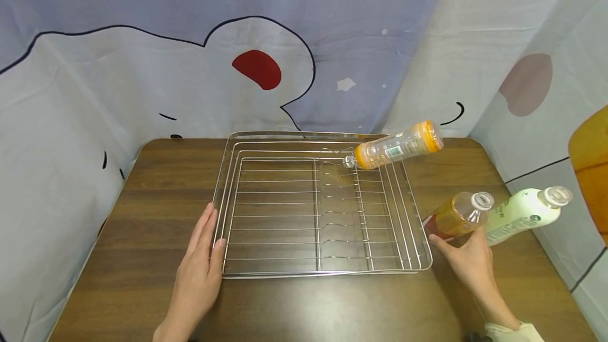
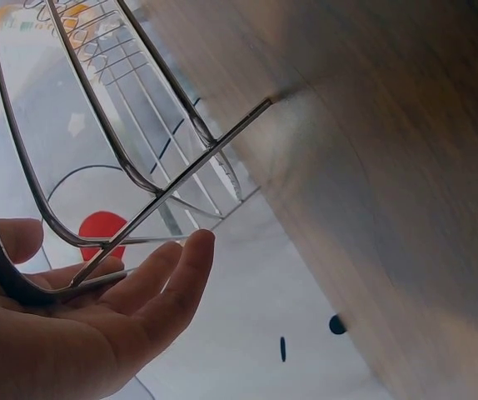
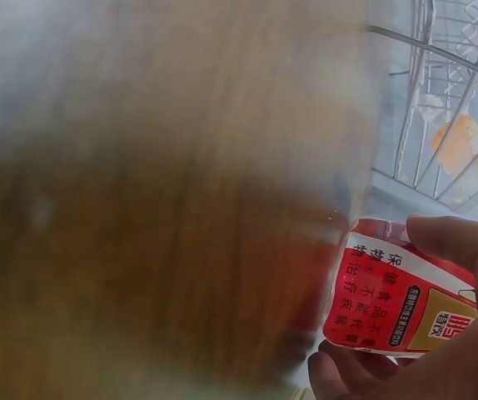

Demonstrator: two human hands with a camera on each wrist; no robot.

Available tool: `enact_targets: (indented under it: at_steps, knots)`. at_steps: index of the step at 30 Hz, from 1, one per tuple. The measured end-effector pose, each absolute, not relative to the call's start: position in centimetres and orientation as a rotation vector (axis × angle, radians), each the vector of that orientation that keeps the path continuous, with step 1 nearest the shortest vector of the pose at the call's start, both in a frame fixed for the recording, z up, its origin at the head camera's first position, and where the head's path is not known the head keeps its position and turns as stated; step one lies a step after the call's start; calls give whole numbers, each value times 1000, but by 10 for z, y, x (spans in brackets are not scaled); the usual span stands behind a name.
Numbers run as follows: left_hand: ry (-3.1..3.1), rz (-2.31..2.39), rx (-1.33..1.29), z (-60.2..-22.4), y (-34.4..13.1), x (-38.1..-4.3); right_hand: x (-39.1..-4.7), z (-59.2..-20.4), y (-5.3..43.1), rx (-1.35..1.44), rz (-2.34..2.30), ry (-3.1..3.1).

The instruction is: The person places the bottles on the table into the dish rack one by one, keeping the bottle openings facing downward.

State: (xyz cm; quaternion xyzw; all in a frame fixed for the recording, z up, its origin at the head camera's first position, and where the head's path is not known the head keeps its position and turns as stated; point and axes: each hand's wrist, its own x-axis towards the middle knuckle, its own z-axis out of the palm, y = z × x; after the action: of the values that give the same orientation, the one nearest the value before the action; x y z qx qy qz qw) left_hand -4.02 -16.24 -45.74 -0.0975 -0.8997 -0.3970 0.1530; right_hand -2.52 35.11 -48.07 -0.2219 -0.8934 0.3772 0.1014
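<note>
A wire basket (image 1: 323, 274) of thin metal rods sits on the wooden table. My left hand (image 1: 198, 273) lies along its left side, fingers stretched outside and the thumb over the rim. In the left wrist view the left hand's fingers (image 2: 168, 292) curve loosely below the rods. Just beyond the basket's right side, my right hand (image 1: 467, 263) grips a red-and-gold plastic bottle (image 1: 456, 218) low on its body. The right wrist view shows the bottle's red label (image 3: 380, 292) with white print, between the thumb and the fingers.
A pale green bottle (image 1: 527, 215) stands right beside the gripped one. An empty clear bottle (image 1: 399, 145) with orange bands leans over the basket's back right corner, neck inward. Printed curtains (image 1: 157, 83) hang behind the table. Something orange (image 1: 591, 168) shows at the right edge.
</note>
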Motion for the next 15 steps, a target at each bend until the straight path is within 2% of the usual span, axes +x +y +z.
enact_targets:
  at_steps: [15]
  knots:
    - [-2587, -1142, -276, -457, -163, -39, -25, -477, 347, -695, 1160, -2604]
